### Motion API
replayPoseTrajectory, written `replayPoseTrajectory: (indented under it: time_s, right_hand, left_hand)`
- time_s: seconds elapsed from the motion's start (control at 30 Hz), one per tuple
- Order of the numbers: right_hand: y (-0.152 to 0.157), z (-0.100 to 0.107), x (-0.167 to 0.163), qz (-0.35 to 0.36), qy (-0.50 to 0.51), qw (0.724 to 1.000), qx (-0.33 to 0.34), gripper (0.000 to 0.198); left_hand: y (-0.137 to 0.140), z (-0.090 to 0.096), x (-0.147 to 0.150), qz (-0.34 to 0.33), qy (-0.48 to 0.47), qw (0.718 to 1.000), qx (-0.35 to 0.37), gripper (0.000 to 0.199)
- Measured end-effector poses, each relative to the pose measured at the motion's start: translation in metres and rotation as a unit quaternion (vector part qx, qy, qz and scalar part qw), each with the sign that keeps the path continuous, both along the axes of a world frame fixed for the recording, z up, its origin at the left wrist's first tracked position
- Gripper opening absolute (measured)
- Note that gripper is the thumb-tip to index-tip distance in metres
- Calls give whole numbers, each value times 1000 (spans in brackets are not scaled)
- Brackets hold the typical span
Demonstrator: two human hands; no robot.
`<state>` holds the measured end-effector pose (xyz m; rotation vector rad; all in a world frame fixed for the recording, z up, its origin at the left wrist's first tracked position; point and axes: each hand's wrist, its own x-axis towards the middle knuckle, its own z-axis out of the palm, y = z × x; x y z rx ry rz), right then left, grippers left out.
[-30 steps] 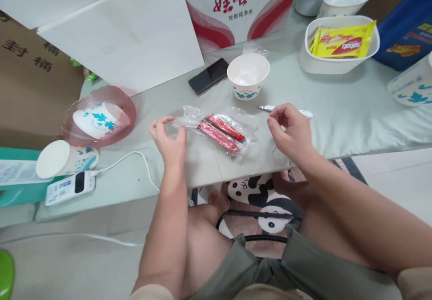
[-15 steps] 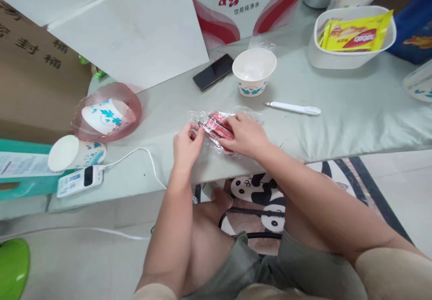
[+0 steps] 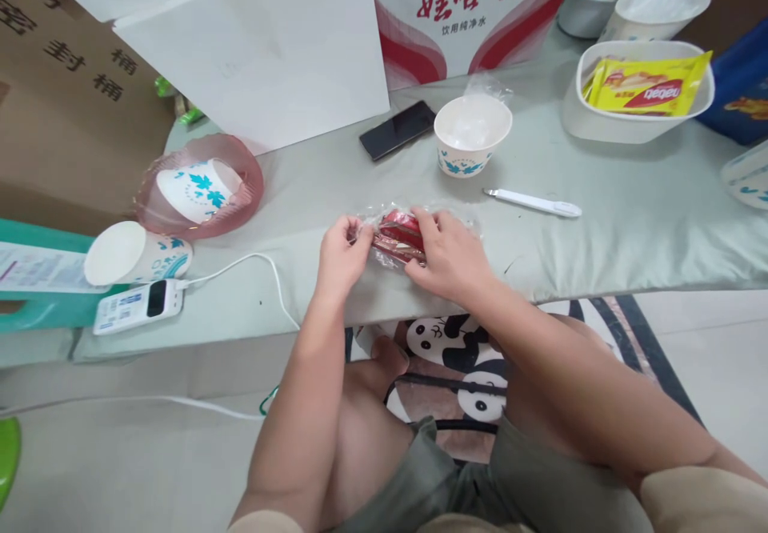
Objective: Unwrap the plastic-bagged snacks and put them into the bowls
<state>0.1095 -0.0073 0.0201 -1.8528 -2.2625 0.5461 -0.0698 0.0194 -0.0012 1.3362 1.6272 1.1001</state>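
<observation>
Several red packets (image 3: 401,233) lie bunched together on a clear plastic bag (image 3: 390,259) near the table's front edge. My left hand (image 3: 343,254) is closed in a pinch at their left end, thumb against the fingers. From the right, my right hand (image 3: 451,254) curls over the packets, its fingers on the far side and its thumb on the near side. The hands hide both ends of the bundle. Beyond my right hand stand a paper bowl (image 3: 465,161) with clear plastic inside and a white-handled peeling tool or knife (image 3: 534,202).
A phone (image 3: 398,130) lies behind the packets. To the left are a pink bowl (image 3: 249,197) holding a paper cup (image 3: 201,189), a tipped cup (image 3: 117,254) and a white power bank (image 3: 138,309) with a cable. A white tub (image 3: 636,126) of yellow snack packs stands at right.
The camera view has shifted, moving the table's things rightward in the picture. Between my hands, the red packets are now bunched more closely and tilted up.
</observation>
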Motion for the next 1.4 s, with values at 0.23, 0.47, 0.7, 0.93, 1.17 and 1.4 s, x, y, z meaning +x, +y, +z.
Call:
replayPoseTrajectory:
  time_s: [0.23,0.47,0.7,0.93,1.17,1.4]
  right_hand:
    - [1,-12,8,11,41,999,6,88]
    - [11,-18,41,-24,357,931,-66,81]
    - [4,-13,51,-114,604,770,-171,64]
    - [-10,-13,40,-91,699,672,-225,67]
    - [2,-10,89,-195,539,819,-23,74]
    - [12,-6,128,-215,675,705,-33,69]
  left_hand:
    - [-2,25,30,22,-375,926,-42,29]
    - [10,21,34,45,-488,868,-80,21]
    - [12,30,47,54,-576,814,-47,29]
    - [15,45,93,28,-517,855,-43,20]
    - [10,48,147,-30,-227,973,8,27]
    - [17,39,185,-63,-330,940,-66,23]
